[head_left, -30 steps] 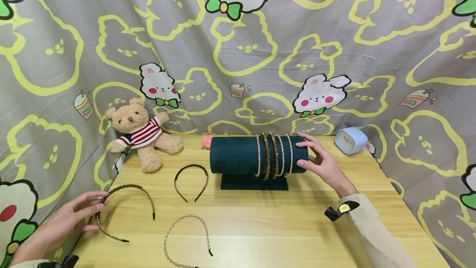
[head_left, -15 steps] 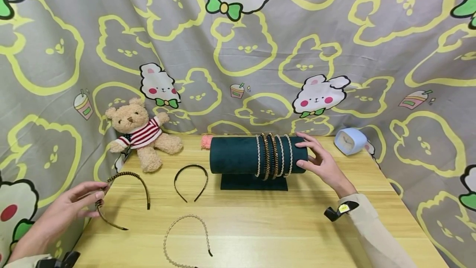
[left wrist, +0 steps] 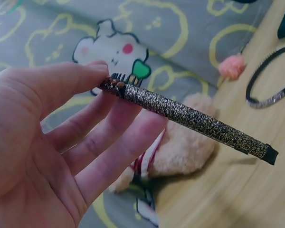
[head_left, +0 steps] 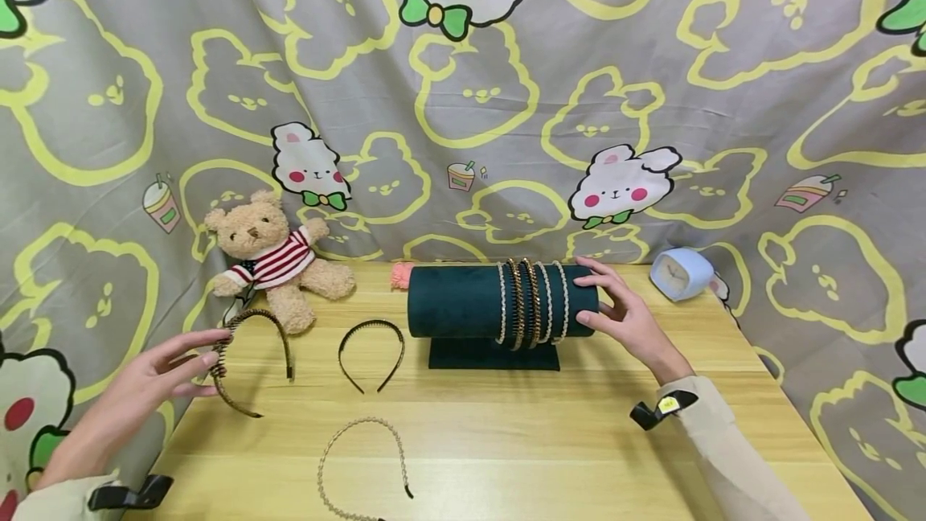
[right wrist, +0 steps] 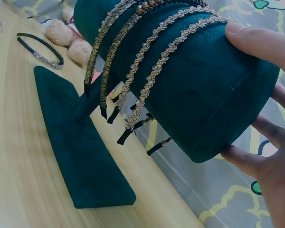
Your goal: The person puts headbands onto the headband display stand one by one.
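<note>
My left hand (head_left: pixel 148 384) pinches a dark gold headband (left wrist: pixel 190 118) between thumb and fingers, raised over the table's left side. Comb teeth show near my thumb in the left wrist view, and one black-tipped arm points away from the hand. My right hand (head_left: pixel 628 326) grips the right end of a dark green velvet headband stand (head_left: pixel 456 301), thumb in front and fingers round the end. Several headbands hang side by side over the right half of its roll, including a gold one (head_left: pixel 534 316) and a pale beaded one (right wrist: pixel 154 71).
On the wooden table (head_left: pixel 521 457) lie a black headband (head_left: pixel 400 344) and a beaded headband (head_left: pixel 323 465). A teddy bear (head_left: pixel 282 264) sits at the back left. A pink fluffy thing (head_left: pixel 400 275) is behind the stand. A pale blue clock (head_left: pixel 693 270) stands back right.
My left hand has lifted the gold headband and carried it away from me and slightly right, turning it a little. My right hand and the stand have stayed in place.
</note>
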Tool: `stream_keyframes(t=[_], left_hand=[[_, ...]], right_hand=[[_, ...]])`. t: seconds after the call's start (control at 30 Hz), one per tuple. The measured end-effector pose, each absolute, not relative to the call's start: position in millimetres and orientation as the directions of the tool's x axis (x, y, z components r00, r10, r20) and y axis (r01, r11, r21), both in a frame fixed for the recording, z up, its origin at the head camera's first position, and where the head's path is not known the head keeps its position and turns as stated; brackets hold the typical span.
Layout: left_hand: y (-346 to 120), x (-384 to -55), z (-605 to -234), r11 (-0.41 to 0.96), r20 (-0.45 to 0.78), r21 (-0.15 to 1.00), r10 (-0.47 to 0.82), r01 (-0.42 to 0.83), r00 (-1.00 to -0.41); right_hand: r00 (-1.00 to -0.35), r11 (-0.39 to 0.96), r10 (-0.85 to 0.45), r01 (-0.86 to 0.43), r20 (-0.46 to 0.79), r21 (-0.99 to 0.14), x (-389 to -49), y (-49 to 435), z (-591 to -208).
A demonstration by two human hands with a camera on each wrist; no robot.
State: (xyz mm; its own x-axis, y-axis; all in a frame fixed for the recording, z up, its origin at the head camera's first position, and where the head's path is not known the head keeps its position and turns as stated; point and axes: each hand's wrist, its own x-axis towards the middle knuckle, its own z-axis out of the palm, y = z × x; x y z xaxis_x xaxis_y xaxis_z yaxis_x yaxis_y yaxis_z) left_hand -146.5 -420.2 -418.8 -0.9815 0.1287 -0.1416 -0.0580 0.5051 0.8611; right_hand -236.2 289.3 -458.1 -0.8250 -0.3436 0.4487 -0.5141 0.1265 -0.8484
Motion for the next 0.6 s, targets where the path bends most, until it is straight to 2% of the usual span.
stream_keyframes(t=[0.37,0.6], left_hand=[[-374.2,-162.2,-411.8,0.442,0.082,0.885,0.164,0.147,-0.983],[-342.4,-170.5,-405.4,0.402,0.120,0.898,0.171,0.180,-0.978]], right_hand=[[-0.829,0.133,-0.341,-0.509,0.443,-0.850,-235.3,289.8,-458.9],[-0.833,0.143,-0.338,-0.505,0.437,-0.851,-235.5,289.1,-457.5]])
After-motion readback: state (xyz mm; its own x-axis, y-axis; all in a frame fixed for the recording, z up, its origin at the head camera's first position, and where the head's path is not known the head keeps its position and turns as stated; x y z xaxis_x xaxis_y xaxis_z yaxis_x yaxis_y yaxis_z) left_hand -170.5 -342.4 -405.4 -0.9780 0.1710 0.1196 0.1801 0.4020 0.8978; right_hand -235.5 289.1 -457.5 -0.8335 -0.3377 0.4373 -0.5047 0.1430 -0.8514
